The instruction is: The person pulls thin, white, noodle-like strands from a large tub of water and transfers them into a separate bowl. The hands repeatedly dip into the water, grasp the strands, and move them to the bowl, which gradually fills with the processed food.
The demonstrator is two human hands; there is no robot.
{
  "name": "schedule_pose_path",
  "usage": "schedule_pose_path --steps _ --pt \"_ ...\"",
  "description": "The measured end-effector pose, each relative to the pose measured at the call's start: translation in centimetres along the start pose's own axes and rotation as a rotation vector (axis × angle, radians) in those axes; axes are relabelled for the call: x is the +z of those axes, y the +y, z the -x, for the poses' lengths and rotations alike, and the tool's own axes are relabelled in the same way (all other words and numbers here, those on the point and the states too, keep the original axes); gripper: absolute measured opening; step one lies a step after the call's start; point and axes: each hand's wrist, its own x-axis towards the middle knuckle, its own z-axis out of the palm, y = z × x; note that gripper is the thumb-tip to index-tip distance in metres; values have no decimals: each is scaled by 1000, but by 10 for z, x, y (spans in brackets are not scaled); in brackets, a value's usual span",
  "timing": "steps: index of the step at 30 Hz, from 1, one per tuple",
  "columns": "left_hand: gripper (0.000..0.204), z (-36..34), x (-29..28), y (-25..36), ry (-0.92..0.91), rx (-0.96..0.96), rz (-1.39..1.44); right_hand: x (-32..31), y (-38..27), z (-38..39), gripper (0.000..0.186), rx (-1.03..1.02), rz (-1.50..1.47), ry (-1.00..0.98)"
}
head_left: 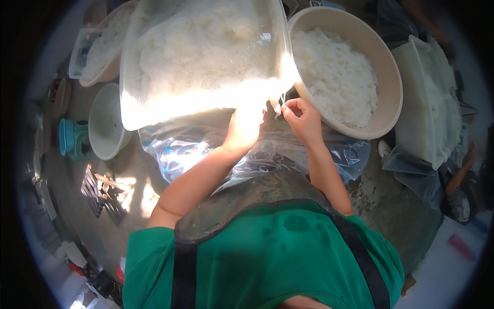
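Both my hands meet over the near right corner of a large pale rectangular tub, which is filled with a fluffy mass of fine white strands. Strong sunlight washes out my left hand; its fingers look closed round a small white stringy piece. Beside it, my right hand pinches at the same piece with thumb and forefinger. Thin strands stick up between the two hands. Glare hides exactly where my left fingertips grip.
A round beige basin heaped with white clumps stands at the right, with a white tub beyond it. To the left are a pale bucket and a turquoise basket. Clear plastic sheeting hangs before me.
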Motion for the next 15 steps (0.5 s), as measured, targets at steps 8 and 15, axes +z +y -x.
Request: schedule_pose_path --steps 8,15 --pt "22 3 18 -17 167 -179 211 18 13 -16 14 63 -73 43" --pt "24 5 7 -28 166 -124 203 1 8 -2 13 112 -142 -56"
